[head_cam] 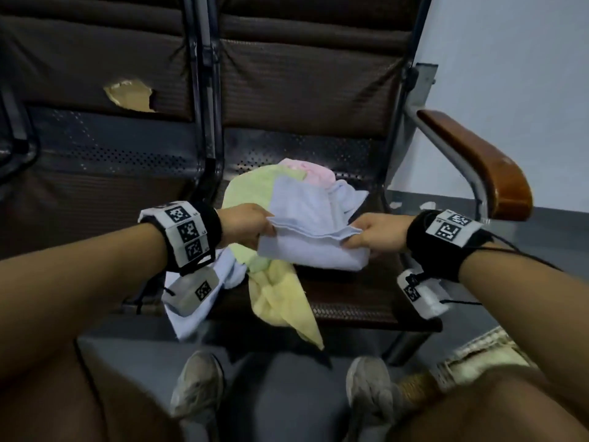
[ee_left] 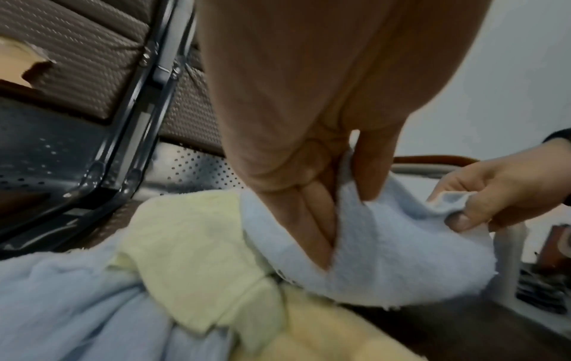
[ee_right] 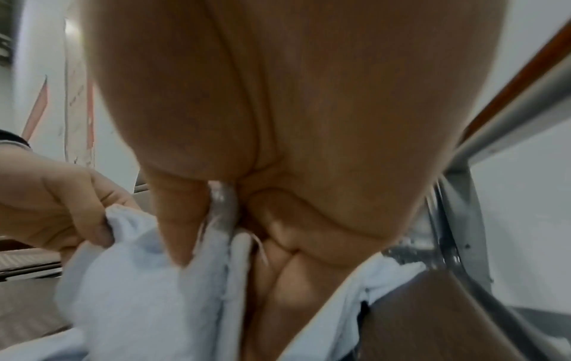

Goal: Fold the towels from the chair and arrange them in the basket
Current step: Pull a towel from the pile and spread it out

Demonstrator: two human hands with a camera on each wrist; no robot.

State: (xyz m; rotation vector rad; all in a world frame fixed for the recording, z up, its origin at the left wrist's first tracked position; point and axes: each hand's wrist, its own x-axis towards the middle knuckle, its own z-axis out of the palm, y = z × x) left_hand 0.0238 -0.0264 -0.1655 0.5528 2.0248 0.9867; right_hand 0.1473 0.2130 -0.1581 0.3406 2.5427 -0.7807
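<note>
Holding one blue towel (head_cam: 306, 231) in two hands (head_cam: 247, 224) (head_cam: 371, 232)

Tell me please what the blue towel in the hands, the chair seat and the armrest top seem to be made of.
Blue towel: soft looped cloth, likely cotton terry; fuzzy nap shows in the left wrist view.
Chair seat: dark perforated metal with a slight sheen; rows of small holes.
Armrest top: glossy brown, probably varnished wood, possibly plastic.
</note>
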